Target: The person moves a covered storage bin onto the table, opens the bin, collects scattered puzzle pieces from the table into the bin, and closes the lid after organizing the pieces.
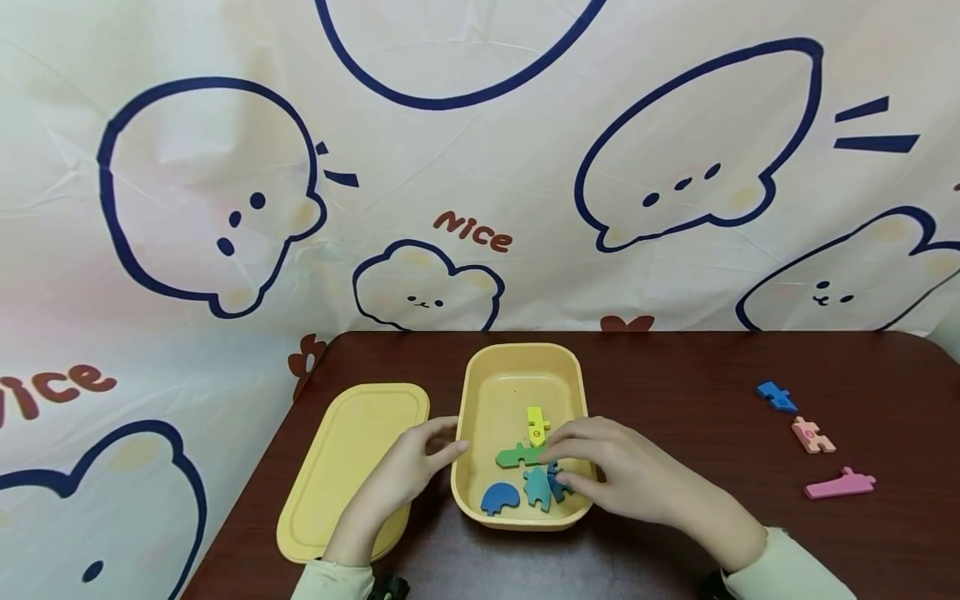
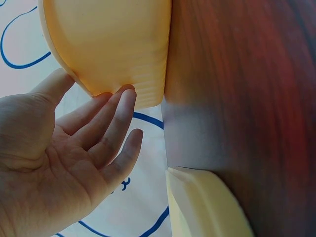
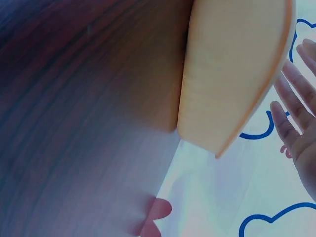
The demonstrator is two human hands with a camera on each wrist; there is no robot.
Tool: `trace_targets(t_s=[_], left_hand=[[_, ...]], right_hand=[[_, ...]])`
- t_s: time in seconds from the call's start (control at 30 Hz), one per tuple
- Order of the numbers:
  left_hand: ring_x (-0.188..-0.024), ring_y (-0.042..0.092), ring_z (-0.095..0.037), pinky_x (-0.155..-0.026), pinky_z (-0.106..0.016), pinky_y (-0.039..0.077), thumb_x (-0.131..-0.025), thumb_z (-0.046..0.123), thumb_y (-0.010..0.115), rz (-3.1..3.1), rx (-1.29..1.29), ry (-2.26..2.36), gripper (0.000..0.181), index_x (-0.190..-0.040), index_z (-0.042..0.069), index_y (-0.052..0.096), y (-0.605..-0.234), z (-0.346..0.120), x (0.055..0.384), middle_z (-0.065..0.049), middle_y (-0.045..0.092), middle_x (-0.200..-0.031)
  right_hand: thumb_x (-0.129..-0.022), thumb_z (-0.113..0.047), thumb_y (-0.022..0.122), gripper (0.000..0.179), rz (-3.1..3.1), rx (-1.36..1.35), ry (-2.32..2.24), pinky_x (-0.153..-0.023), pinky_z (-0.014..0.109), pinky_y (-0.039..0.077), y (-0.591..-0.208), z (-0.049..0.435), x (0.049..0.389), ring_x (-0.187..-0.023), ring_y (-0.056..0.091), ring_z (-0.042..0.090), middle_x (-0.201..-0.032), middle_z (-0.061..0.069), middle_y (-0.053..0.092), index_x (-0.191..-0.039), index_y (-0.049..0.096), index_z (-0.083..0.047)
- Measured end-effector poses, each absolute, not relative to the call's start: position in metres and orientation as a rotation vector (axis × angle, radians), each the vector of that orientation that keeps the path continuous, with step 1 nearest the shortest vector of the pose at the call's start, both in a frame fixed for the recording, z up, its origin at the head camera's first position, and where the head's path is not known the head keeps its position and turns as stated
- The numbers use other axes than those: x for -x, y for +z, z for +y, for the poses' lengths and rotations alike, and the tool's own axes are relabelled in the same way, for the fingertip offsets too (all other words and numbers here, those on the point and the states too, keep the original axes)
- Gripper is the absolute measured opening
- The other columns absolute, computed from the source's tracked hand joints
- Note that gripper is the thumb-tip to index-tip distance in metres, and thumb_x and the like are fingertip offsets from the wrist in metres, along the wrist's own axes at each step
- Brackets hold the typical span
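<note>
A yellow plastic box stands lidless on the table. My left hand grips its left side, thumb at the rim and fingertips against the outer wall; the left wrist view shows this hand palm up. Over the right rim reaches my right hand, its thumb and index finger apart above a dark blue puzzle piece, which they partly cover. Beside that piece lie a teal piece, a green piece, a yellow piece and a blue rounded piece.
The yellow lid lies left of the box, under the left forearm. On the right side of the table are a blue piece, a light pink piece and a long pink piece. A printed cloth hangs behind.
</note>
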State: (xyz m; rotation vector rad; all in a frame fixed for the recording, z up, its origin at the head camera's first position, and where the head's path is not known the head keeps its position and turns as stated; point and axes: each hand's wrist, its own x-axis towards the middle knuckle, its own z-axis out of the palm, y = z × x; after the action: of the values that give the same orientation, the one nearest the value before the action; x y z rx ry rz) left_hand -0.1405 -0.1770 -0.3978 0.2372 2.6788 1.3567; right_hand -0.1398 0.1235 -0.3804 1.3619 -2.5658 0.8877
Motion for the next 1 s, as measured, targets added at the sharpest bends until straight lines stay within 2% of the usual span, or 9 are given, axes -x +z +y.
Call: trace_targets(t_s=[0.57, 1.0], left_hand=[[-0.107, 0.065, -0.027, -0.088, -0.042, 0.053, -0.097, 0.02, 0.066, 2.672, -0.23, 1.349, 0.041, -0.133, 0.0, 0.059, -0.398, -0.177, 0.14, -0.012, 0.067, -0.118], [-0.106, 0.064, -0.028, -0.085, -0.041, 0.054, -0.097, 0.022, 0.066, 2.677, -0.217, 1.329, 0.043, -0.134, 0.001, 0.059, -0.398, -0.178, 0.14, -0.012, 0.066, -0.12]], right_hand=[[-0.087, -0.013, 0.078, 0.033, -2.537, -1.249, 0.868, -0.084, 0.032, 0.054, -0.371, 0.154, 0.131, -0.104, 0.058, 0.007, -0.114, -0.016, 0.063, -0.115, 0.072, -0.031], [-0.085, -0.013, 0.079, 0.034, -2.534, -1.168, 0.789, -0.082, 0.032, 0.055, -0.369, 0.178, 0.128, -0.103, 0.058, 0.003, -0.115, -0.02, 0.061, -0.113, 0.072, -0.03]])
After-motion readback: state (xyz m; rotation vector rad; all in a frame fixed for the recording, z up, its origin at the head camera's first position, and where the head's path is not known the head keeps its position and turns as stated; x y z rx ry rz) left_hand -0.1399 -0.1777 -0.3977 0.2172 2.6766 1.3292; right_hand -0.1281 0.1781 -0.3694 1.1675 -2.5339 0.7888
